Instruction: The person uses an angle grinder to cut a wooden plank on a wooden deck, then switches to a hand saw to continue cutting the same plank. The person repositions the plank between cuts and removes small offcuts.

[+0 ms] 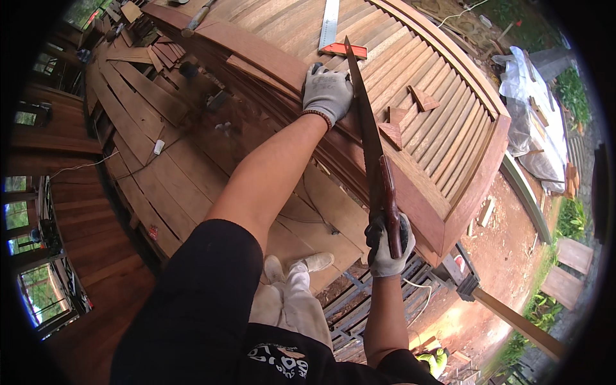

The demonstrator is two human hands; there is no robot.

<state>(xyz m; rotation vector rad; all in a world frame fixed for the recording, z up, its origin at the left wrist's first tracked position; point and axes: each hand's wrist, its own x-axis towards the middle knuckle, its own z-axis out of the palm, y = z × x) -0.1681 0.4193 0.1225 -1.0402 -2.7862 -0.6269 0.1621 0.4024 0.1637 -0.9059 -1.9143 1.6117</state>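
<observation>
My right hand (390,246), in a grey-and-black work glove, is closed round the dark brown wooden handle of a handsaw (367,122). The saw's long blade points away from me and slants over the near frame of a louvered wooden shutter (410,170). On the same frame, left of the blade, my gloved left hand (327,93) presses down with curled fingers; what lies under them is hidden. Just beyond that hand, a try square (329,32) with a red stock rests on the slats. Several small triangular wood offcuts (423,99) lie on the slats right of the blade.
A hammer-like tool with a wooden handle (199,18) lies at the shutter's far left. Below is a plank floor (173,167) with a thin cable and wood scraps (131,54). At right stand a plastic-covered pile (529,115) and a timber post (520,323).
</observation>
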